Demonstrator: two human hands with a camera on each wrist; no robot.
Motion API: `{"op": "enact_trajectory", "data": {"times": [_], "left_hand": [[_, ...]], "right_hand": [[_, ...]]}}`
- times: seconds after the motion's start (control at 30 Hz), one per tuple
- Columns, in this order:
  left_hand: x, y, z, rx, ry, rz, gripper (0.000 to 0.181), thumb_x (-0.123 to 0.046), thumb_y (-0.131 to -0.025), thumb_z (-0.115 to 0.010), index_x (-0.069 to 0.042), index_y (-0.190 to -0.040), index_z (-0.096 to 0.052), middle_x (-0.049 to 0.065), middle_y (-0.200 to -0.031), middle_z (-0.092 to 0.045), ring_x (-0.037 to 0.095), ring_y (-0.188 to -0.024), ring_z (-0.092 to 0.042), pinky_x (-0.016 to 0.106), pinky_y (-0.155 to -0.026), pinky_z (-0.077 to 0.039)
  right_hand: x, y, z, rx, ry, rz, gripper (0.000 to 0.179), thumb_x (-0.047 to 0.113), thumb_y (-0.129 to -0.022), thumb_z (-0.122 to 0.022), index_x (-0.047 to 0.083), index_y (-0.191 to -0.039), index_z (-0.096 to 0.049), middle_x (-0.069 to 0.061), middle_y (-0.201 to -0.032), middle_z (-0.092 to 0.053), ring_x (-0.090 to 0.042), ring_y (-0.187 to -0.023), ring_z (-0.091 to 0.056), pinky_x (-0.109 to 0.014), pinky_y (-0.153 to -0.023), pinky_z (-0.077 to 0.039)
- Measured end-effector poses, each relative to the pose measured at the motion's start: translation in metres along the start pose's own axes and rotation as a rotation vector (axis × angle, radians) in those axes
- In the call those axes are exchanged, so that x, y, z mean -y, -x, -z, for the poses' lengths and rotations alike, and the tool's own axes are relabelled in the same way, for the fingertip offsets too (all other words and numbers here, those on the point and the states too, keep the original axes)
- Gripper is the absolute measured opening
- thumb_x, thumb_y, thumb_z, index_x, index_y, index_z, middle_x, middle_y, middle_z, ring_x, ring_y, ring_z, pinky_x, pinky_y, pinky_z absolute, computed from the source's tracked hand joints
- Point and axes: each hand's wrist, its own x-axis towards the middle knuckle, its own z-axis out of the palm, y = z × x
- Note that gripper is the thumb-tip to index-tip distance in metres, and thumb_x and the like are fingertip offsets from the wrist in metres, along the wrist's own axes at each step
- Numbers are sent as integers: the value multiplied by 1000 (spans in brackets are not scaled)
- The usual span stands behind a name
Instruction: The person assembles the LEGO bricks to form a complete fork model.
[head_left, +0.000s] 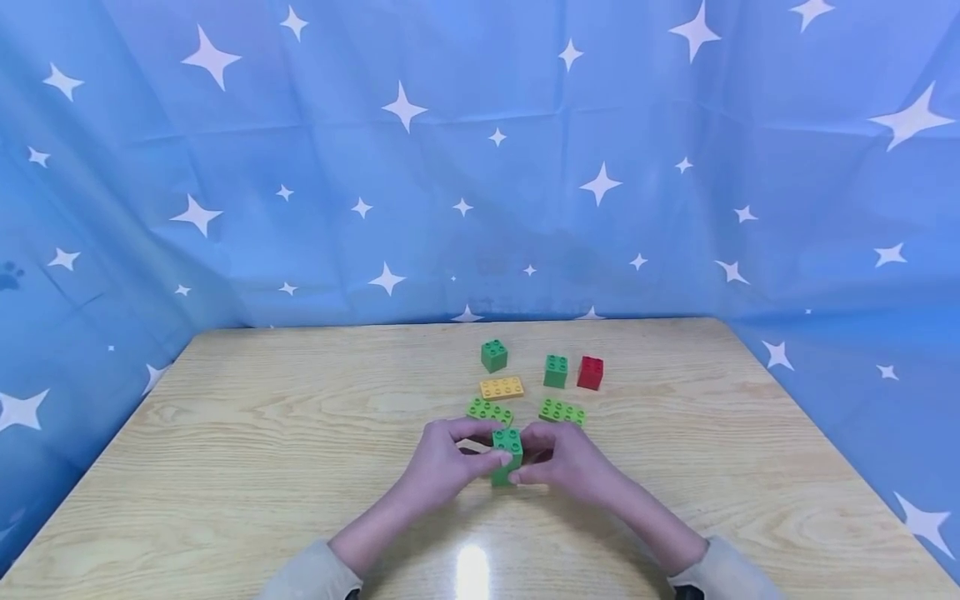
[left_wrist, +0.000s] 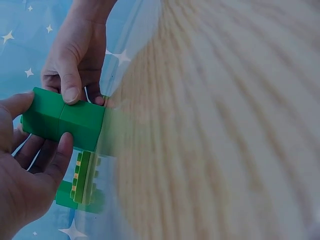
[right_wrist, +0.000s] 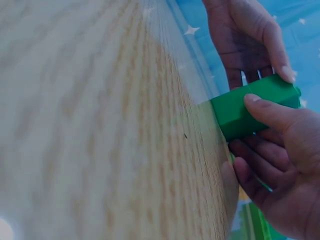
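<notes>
In the head view, two green building bricks [head_left: 507, 438] stand stacked upright on the table, studs up. My left hand [head_left: 448, 460] grips the stack from the left, its thumb across the upper brick. From the right, my right hand [head_left: 567, 461] pinches it lower down, thumb near the bottom brick. The left wrist view shows the seam between the bricks [left_wrist: 61, 116], with the faces lined up. The lower end meets the tabletop in the right wrist view, where the right thumb [right_wrist: 267, 111] presses the side of the stack.
Just beyond my hands lie two lime-green eight-stud bricks [head_left: 562, 412] and a yellow-orange one [head_left: 501, 388]. Farther back are a green brick [head_left: 494, 356], another green brick [head_left: 556, 372] and a red brick [head_left: 590, 372]. A blue starry curtain [head_left: 480, 167] hangs behind the wooden table [head_left: 300, 442].
</notes>
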Motion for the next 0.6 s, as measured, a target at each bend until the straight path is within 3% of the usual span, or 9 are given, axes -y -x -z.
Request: {"op": "enact_trajectory", "data": {"times": [0.37,0.6], "left_hand": [[-4,2,1,13,-26,-3,31,-12,-88,-82,-7,-118,-76,6,-107,-73,23,-103,-69,28,-82,-60],[-4,-1,6,55,9,35,34,-13,-88,-82,-6,-120,-75,6,-112,-72,24,-105,-68,29,-85,-59]], "right_hand": [[0,2,-2,-7,-33,-25,31,18,-84,-86,10,-112,-74,4,-97,-73,-18,-90,-69,-26,-76,-58],[-1,2,-3,-14,-37,-30,32,18,-84,-86,10,-112,-73,4,-99,-74,-18,-93,-68,-26,-78,-57]]}}
